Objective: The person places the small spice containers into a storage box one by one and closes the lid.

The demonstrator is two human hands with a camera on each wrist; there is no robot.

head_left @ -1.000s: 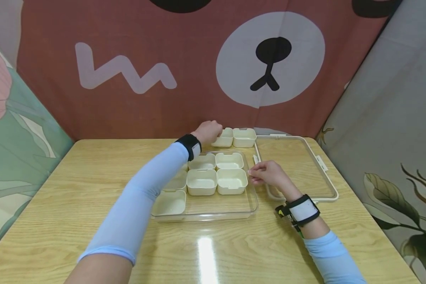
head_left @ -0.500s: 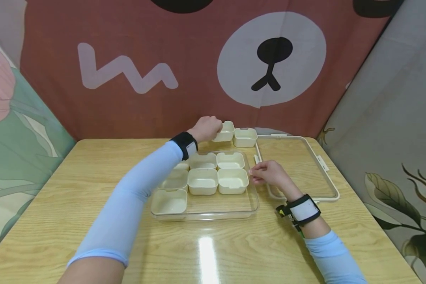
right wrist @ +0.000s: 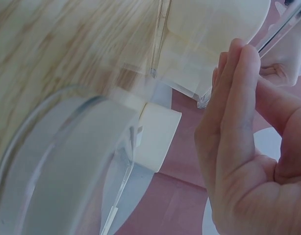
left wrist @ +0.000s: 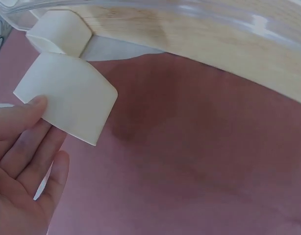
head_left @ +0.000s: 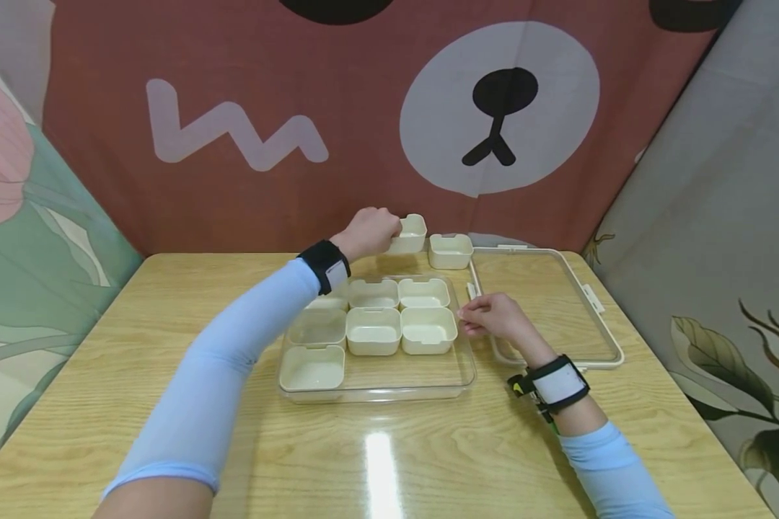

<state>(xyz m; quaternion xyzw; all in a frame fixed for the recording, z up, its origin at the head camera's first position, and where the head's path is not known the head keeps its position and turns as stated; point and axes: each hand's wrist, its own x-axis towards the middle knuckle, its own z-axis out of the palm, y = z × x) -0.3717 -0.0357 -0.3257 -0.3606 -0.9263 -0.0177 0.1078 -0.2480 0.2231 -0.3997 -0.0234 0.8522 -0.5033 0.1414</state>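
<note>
In the head view, my left hand [head_left: 371, 232] holds a small cream plastic bin [head_left: 412, 234] above the back of the table. The left wrist view shows its thumb and fingers pinching the rim of that bin [left wrist: 72, 95]. Several matching bins [head_left: 373, 333] sit in rows inside a clear plastic box [head_left: 376, 396], with bare floor at its front right. My right hand [head_left: 493, 317] is at the box's right side, and in the right wrist view the fingers and thumb [right wrist: 246, 107] pinch the box's rim.
One more cream bin [head_left: 451, 252] stands behind the box, close to the cloth. A clear lid with a white frame [head_left: 613, 346] lies right of the box on the wooden table [head_left: 169, 346]. A brown bear-print cloth [head_left: 266, 209] hangs along the back edge.
My left hand has lifted the cream bin off the table from beside the other one and drawn slightly left. The right hand stays at the box's side.
</note>
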